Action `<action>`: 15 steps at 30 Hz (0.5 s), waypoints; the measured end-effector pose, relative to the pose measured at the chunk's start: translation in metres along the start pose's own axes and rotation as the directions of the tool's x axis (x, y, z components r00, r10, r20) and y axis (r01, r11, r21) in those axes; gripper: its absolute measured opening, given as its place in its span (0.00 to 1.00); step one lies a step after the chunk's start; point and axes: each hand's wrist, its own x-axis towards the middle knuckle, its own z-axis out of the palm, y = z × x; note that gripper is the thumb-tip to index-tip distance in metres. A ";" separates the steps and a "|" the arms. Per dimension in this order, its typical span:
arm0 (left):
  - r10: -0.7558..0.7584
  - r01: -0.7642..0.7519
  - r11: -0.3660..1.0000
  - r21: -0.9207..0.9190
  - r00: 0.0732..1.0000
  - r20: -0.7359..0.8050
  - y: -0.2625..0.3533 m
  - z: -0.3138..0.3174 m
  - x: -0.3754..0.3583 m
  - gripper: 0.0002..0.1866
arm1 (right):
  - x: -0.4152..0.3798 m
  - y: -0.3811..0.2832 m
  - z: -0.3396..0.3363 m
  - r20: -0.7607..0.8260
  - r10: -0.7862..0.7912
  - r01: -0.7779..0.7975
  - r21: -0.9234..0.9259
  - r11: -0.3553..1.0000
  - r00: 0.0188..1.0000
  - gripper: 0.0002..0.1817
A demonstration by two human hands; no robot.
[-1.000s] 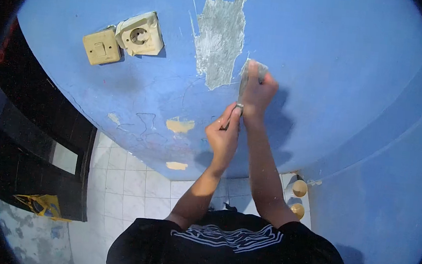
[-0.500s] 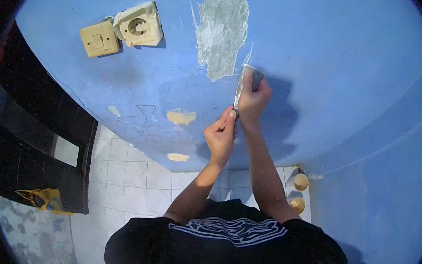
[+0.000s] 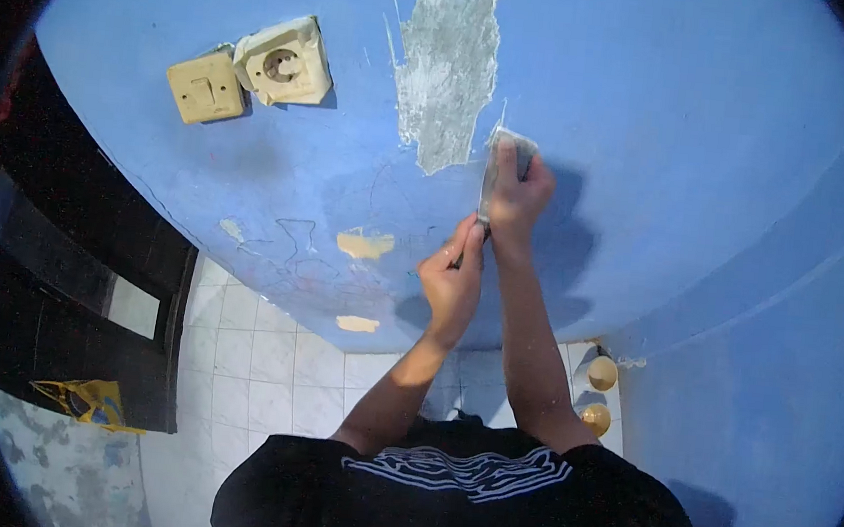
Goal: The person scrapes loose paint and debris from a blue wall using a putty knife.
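Note:
A flat metal scraper (image 3: 490, 184) lies with its blade against the blue wall (image 3: 674, 135), just right of the lower end of a bare grey patch (image 3: 448, 75). My left hand (image 3: 453, 281) is closed round the scraper's handle. Higher up, my right hand (image 3: 518, 197) grips the blade, its fingers pressing on the face near the top edge. Two smaller cream patches (image 3: 365, 246) (image 3: 357, 324) show on the wall below and left of the hands.
At the upper left are a light switch (image 3: 207, 88) and a loose-looking socket (image 3: 284, 63). Two round yellowish objects (image 3: 601, 373) (image 3: 594, 418) stand on the white tiled floor (image 3: 271, 381). A yellow bag (image 3: 94, 402) lies by the dark door (image 3: 56, 312).
The view has shifted slightly, so the wall marks and fittings appear a little lower. The scraper stands more upright, and both hands still hold it.

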 end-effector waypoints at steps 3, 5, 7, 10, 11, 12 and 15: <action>-0.085 0.083 0.992 -0.092 0.996 -0.018 0.004 -0.008 -0.009 0.15 | -0.010 0.011 -0.002 -0.045 -0.122 0.120 -0.038 0.992 0.992 0.17; -0.084 0.085 0.994 -0.072 0.996 0.007 0.012 -0.006 -0.002 0.15 | -0.010 0.013 -0.002 -0.011 -0.078 0.078 -0.049 0.996 0.997 0.18; -0.099 0.100 0.994 -0.041 0.995 0.023 0.012 -0.007 -0.001 0.15 | -0.001 0.012 -0.003 -0.008 -0.042 0.042 -0.038 0.998 0.999 0.18; -0.030 0.031 0.998 -0.059 0.999 0.016 0.000 -0.004 -0.001 0.15 | -0.005 0.013 -0.001 -0.010 -0.022 0.022 -0.011 1.000 1.000 0.19; -0.062 0.064 0.993 -0.098 0.998 0.018 -0.001 -0.007 -0.006 0.15 | -0.009 0.015 -0.002 -0.012 -0.019 0.019 -0.003 1.000 1.000 0.19; -0.093 0.095 0.986 -0.134 0.995 0.023 0.001 -0.010 -0.007 0.15 | -0.009 0.016 -0.001 -0.014 -0.018 0.018 -0.003 1.000 1.000 0.19; -0.020 0.020 1.000 0.009 0.999 0.041 0.003 -0.007 0.007 0.14 | -0.004 0.015 0.000 -0.025 -0.068 0.067 -0.023 0.997 0.997 0.19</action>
